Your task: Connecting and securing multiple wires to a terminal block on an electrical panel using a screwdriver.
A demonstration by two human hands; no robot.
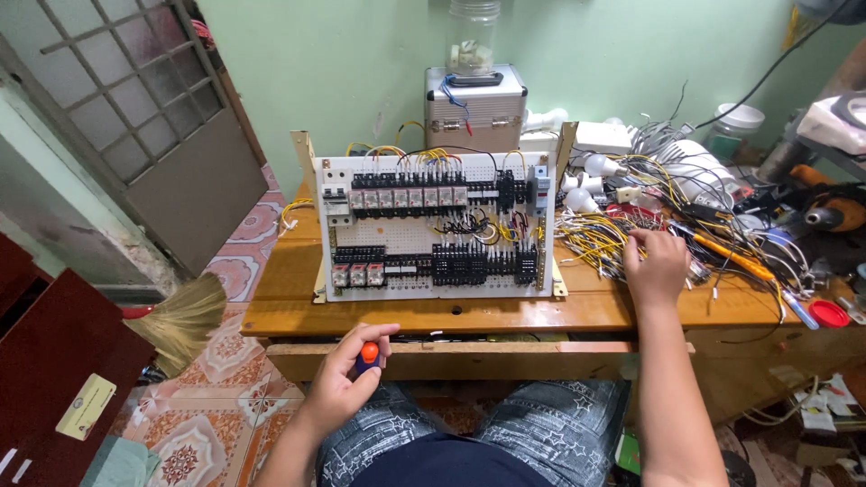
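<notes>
A white perforated control panel (433,236) with rows of relays, terminal blocks and yellow and black wiring stands tilted on a wooden table (406,311). My left hand (347,374) is low over my lap, in front of the table edge, shut on a screwdriver with an orange and blue handle (368,354). My right hand (657,261) reaches onto the table to the right of the panel, fingers down in a tangle of yellow and white wires (600,236). Whether it grips any wire is hidden.
A metal case (475,106) with a clear jar (474,36) on top stands behind the panel. Light bulbs (597,165), tape rolls, an orange drill (825,209) and a red lid (828,313) crowd the right side. A broom (180,316) lies on the tiled floor at left.
</notes>
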